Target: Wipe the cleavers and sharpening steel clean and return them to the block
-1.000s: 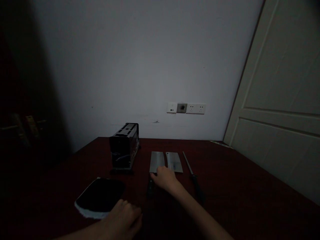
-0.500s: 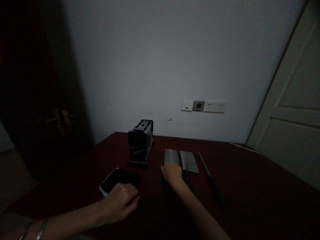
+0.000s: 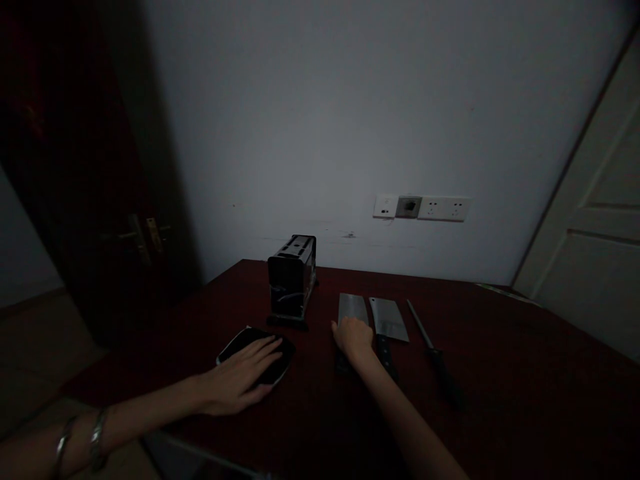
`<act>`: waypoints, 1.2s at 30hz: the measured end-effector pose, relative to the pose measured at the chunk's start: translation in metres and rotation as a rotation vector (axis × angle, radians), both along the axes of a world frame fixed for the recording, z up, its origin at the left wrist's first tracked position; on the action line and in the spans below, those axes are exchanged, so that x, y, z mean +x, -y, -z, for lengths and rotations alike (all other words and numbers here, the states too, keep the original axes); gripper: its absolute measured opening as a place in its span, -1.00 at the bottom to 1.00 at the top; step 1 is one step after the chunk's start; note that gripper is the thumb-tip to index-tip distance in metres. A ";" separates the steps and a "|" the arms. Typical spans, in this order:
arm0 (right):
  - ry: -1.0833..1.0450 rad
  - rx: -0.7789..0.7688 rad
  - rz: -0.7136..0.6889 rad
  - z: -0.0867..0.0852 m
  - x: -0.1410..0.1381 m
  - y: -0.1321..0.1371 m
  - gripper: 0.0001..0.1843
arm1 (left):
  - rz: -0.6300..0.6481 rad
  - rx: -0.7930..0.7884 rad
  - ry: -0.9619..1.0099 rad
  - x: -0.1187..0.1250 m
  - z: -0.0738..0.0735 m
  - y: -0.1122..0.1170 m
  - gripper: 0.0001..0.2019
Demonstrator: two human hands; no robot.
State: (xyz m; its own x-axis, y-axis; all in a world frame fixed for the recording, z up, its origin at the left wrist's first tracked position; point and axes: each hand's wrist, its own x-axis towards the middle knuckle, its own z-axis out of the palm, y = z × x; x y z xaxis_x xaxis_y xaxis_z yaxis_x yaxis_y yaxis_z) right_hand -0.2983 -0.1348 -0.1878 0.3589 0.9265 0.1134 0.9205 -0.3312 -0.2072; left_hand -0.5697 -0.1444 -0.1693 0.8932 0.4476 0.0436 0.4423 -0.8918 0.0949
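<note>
My left hand lies with fingers stretched out over a black cloth-like piece with a pale edge; its exact kind is hard to make out in the dim light. My right hand is closed at the left cleaver, covering where blade and handle meet. That cleaver's blade shows beyond the knuckles, and its fingers are hidden from me. Just right of it lies a second cleaver with a riveted black handle. Farther right rests a sharpening steel with a dark handle.
A black and silver knife block with slots on top stands toward the table's back. Behind the dark red table is a wall with sockets. A dark door is at left, a pale door at right.
My left hand has opened out from a curled pose, its fingers spreading flat over the black piece. My right hand stays at the left cleaver. The view has shifted slightly.
</note>
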 end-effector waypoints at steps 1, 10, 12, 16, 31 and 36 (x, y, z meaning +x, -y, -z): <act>-0.002 0.004 0.002 0.000 0.000 0.000 -0.56 | 0.008 -0.044 -0.013 -0.002 0.003 -0.003 -0.44; -0.020 0.028 0.024 0.001 0.000 -0.001 -0.65 | 0.000 -0.141 -0.088 -0.004 0.019 -0.008 -0.36; -0.024 0.026 0.027 0.001 0.000 -0.001 -0.66 | -0.004 -0.134 -0.093 -0.003 0.019 -0.008 -0.36; -0.031 0.015 0.031 -0.002 -0.004 -0.001 -0.69 | -0.007 -0.129 -0.091 -0.002 0.020 -0.008 -0.35; -0.134 0.063 0.042 -0.024 0.015 0.017 -0.64 | -0.022 -0.111 -0.123 -0.004 0.021 -0.008 -0.35; -0.186 0.152 0.056 -0.039 0.031 0.030 -0.58 | -0.008 -0.122 -0.095 -0.006 0.023 -0.010 -0.36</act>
